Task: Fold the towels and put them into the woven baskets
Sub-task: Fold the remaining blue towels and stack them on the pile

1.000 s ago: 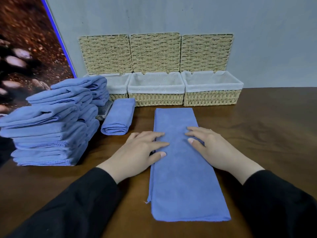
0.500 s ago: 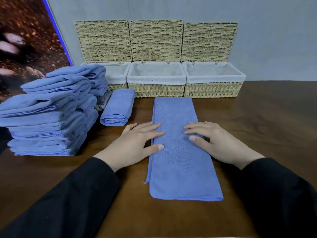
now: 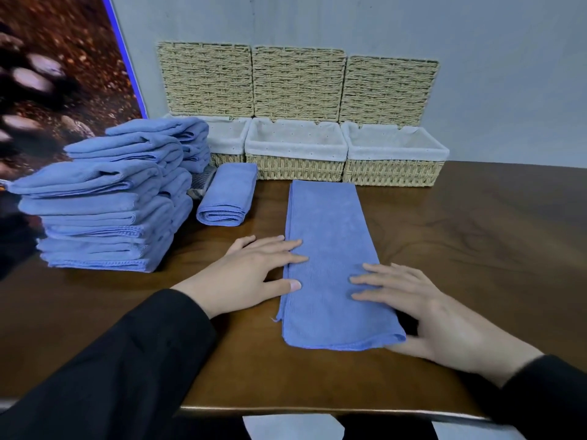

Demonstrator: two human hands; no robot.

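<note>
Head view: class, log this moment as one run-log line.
left hand: flat on long towel | right hand: flat, near end | baskets: no towels visible

Both flat hands, left (image 3: 251,273) and right (image 3: 425,315), on long blue towel (image 3: 330,249) before 3 woven baskets (image 3: 297,165).

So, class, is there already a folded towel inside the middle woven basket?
No, the middle woven basket shows only its white lining, while the long blue towel lies flat on the table in front.
</note>
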